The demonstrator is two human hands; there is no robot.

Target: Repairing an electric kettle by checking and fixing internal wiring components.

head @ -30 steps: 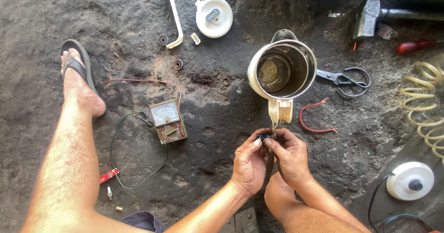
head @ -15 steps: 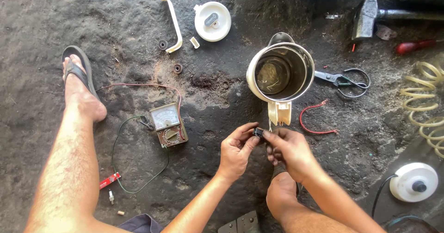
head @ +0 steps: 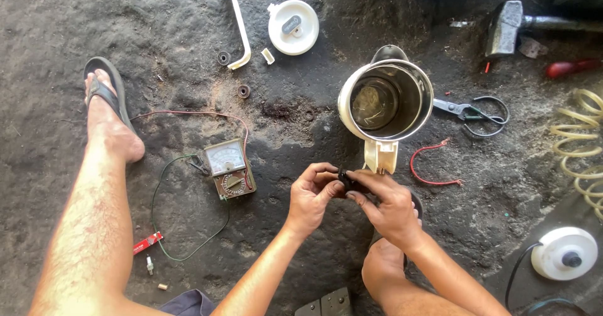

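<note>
I see the kettle (head: 386, 102) standing open at upper centre, its handle stub just above both hands. Risk: the small black part (head: 345, 179), pinched at centre frame, may slip and vanish on the dark ground. My left hand (head: 312, 198) and right hand (head: 388, 204) meet fingertip to fingertip, both closed on that part, wrists angled inward.

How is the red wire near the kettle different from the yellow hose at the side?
The red wire is thin and short, bent into one open loop; the yellow hose is thicker and wound in many coils. The red wire lies whole in view; the yellow hose runs off the picture's edge. Both rest on the dark ground.
</note>
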